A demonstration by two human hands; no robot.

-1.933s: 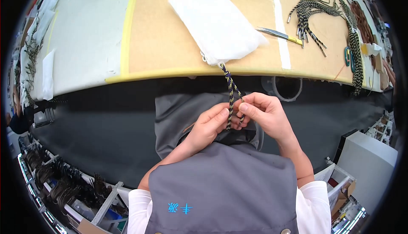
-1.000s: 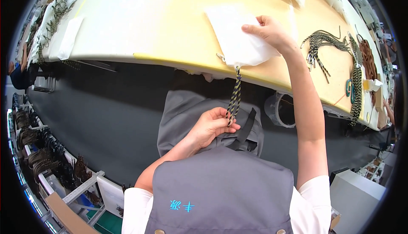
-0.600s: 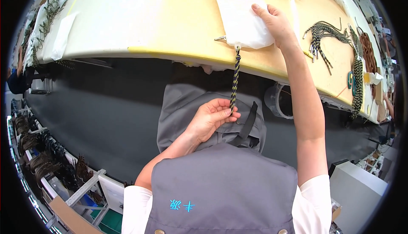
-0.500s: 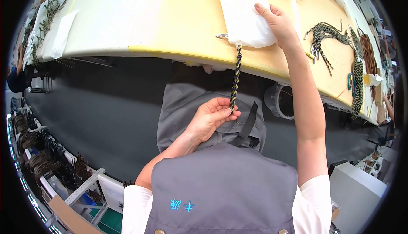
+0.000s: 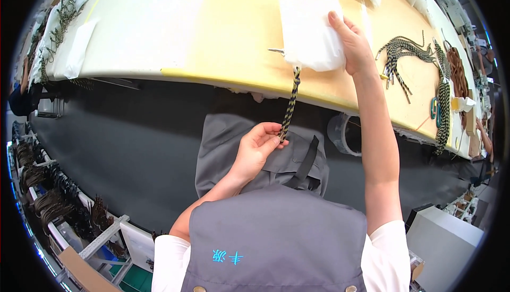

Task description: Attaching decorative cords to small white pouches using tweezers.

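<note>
Between thumb and fingers, my left hand pinches the lower end of a black-and-yellow patterned cord bundle. The bundle runs up over the table's front edge to the bottom of a white plastic bag. My right hand grips the bag's right side, thumb on top, holding it over the tabletop. A pointed metal tool shows at the bag's lower left; the rest of it is hidden by the bag. How the cord joins the bag is too small to tell.
On the tan tabletop, loose patterned cords lie at right, near a longer cord bundle, teal-handled scissors and brown cords. A tape roll hangs under the edge. Racks of cords stand at lower left.
The bag has shifted slightly down and right with my right hand. My left hand has drawn the cord's lower end a little to the left, so it slants more.
</note>
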